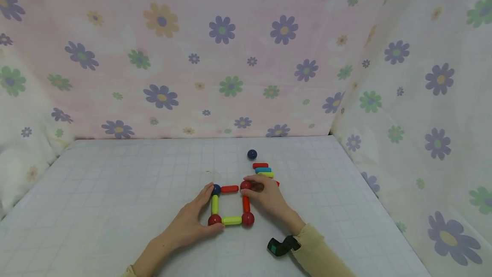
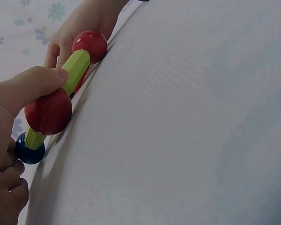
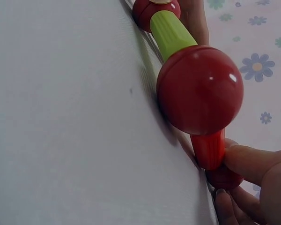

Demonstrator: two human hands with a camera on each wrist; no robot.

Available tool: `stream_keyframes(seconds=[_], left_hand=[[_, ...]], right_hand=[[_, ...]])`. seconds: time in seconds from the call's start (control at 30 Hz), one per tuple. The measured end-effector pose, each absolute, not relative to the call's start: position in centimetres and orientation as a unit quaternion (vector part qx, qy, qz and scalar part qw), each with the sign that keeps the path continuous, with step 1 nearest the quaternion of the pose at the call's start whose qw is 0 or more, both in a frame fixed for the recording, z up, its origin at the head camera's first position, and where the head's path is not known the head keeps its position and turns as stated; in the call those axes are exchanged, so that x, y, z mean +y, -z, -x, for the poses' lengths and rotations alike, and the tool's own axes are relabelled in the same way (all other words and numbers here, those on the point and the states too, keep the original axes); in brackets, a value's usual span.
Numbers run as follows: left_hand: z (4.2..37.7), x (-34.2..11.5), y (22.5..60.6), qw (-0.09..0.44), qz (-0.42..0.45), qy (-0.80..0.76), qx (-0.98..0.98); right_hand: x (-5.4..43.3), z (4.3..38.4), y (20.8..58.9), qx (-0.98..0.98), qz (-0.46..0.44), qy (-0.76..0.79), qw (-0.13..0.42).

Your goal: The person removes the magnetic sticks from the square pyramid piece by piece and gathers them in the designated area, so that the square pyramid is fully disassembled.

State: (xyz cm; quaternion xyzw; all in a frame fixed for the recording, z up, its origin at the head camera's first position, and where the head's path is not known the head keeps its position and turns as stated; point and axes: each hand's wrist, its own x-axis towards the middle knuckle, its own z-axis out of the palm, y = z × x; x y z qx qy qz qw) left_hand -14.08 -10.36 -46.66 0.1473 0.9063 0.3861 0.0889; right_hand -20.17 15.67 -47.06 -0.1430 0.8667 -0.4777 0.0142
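On the table a square of coloured rods and balls lies in front of me. My left hand (image 1: 188, 221) holds its left side, with the thumb on the near-left red ball (image 2: 48, 112) and fingertips at the far-left dark blue ball (image 1: 216, 190). A yellow-green rod (image 1: 215, 205) joins these two. My right hand (image 1: 270, 195) pinches the far-right red ball (image 1: 245, 186) between thumb and fingers. Beside that ball, a narrow gap seems to separate it from the far red rod (image 1: 229, 189). The right red rod (image 3: 209, 151) and near yellow-green rod (image 1: 232, 220) meet at the near-right red ball (image 3: 200, 90).
Behind my right hand lie a red rod (image 1: 260, 166), a blue rod (image 1: 263, 170) and a yellow-green rod (image 1: 266, 175), with another red piece partly hidden. Farther back sits a loose dark blue ball (image 1: 252, 154). A black device (image 1: 282, 246) is at my right wrist. Flowered cloth (image 1: 230, 54) surrounds the table.
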Motion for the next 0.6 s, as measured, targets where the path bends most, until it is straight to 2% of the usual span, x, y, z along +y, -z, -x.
stream_keyframes(seconds=[0.6], left_hand=[[14.07,-10.35,46.74,0.089,-0.145,-0.393,0.904]], right_hand=[[15.24,20.05,46.72,0.846,0.12,0.519,-0.009]])
